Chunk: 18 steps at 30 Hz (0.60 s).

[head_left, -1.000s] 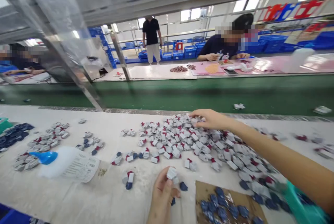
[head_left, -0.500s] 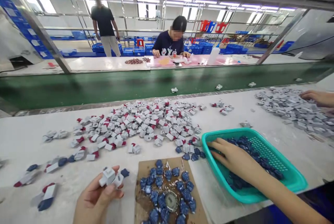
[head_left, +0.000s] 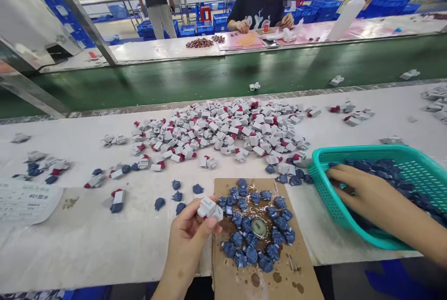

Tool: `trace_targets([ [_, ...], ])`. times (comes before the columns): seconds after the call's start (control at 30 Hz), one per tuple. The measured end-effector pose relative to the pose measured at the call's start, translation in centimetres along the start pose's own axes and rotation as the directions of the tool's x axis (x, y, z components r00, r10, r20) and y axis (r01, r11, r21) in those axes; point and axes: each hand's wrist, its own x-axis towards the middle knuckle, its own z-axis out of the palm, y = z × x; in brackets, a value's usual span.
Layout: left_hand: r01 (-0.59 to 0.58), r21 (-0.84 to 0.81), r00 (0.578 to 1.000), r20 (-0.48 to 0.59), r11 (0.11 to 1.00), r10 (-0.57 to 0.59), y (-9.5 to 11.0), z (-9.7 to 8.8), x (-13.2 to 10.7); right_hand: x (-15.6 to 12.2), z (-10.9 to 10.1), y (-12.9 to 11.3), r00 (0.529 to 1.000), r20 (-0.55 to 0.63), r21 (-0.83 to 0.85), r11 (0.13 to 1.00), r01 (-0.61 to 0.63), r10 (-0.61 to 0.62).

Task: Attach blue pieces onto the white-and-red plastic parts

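White-topped, the table (head_left: 87,248) bears a grey heap (head_left: 223,127) toward its far edge, a turquoise basket (head_left: 318,166) rightward at its near edge, cardboard (head_left: 230,283) overhanging that edge. The right hand (head_left: 365,189) dips into the basket, grip unclear; the left hand (head_left: 190,235) pinches one grey piece (head_left: 209,208) by the cardboard's left edge.

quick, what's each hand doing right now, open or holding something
Left hand: closed, holding a light grey piece between thumb and fingers.
Right hand: inside the green basket, fingertips hidden; can't tell if it holds anything.
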Motion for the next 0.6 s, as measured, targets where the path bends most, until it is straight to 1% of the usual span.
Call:
trace_targets([
  [0.13, -0.018, 0.006, 1.0, 0.009, 1.0, 0.018, -0.3, -0.5, -0.2, -0.2, -0.4, 0.1, 0.993, 0.119, 0.059, 0.998, 0.009, -0.016],
  [0.23, -0.009, -0.011, 1.0, -0.006, 1.0, 0.009, -0.4, -0.7, -0.2, -1.1, -0.9, 0.1, 0.987, 0.16, 0.119, 0.993, -0.018, -0.001],
  [0.33, 0.006, -0.012, 1.0, 0.0, 1.0, -0.006, -0.4, -0.7, -0.2, -1.7, -1.2, -0.3, 0.99, 0.137, 0.154, 0.986, -0.061, 0.04],
  [0.47, 0.01, 0.034, 0.998, 0.06, 0.999, -0.012, -0.3, -0.9, -0.1, -1.6, -1.4, -1.1, 0.991, 0.099, 0.151, 0.983, -0.101, 0.087],
  [0.6, 0.002, 0.037, 0.996, 0.084, 0.999, -0.005, -0.4, -1.1, 0.0, -1.5, -2.2, -0.7, 0.989, 0.086, 0.188, 0.973, -0.136, 0.121],
])
